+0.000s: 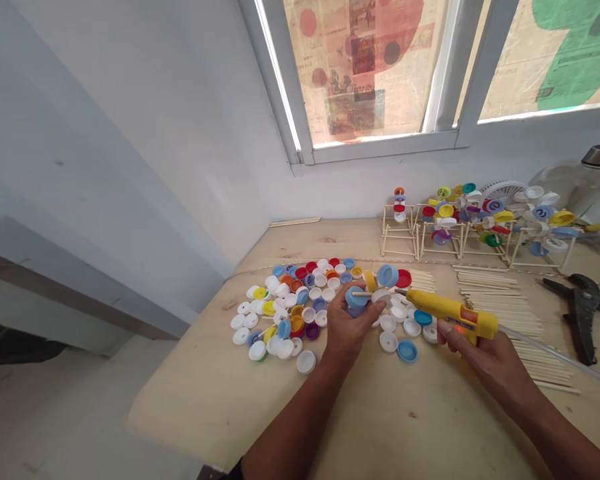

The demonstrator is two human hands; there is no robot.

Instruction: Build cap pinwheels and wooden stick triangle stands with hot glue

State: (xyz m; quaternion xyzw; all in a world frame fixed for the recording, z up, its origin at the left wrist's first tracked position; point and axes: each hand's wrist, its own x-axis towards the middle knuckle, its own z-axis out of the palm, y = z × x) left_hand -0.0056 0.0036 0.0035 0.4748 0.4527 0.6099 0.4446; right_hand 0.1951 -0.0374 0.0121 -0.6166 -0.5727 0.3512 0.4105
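My left hand [347, 333] is closed around a cluster of bottle caps joined with a wooden stick; a light blue cap [387, 275] stands at its upper right and a yellow one [369, 280] beside it. My right hand [485, 357] grips a yellow glue gun [445, 311] with a clear glue stick [555, 352] coming out of its back. The gun's nozzle points left at the cluster, close to the caps; whether it touches them I cannot tell. Loose white, blue, red, orange and yellow caps [306, 361] lie on the table around and left of my left hand.
Rows of thin wooden sticks [495, 293] lie right of the gun on the wooden table [220, 400]. Black pliers-like tools [580, 317] are at the far right. Stick frames with cap wheels [443, 230] stand along the wall, near a kettle [597, 180] and a white fan [505, 190].
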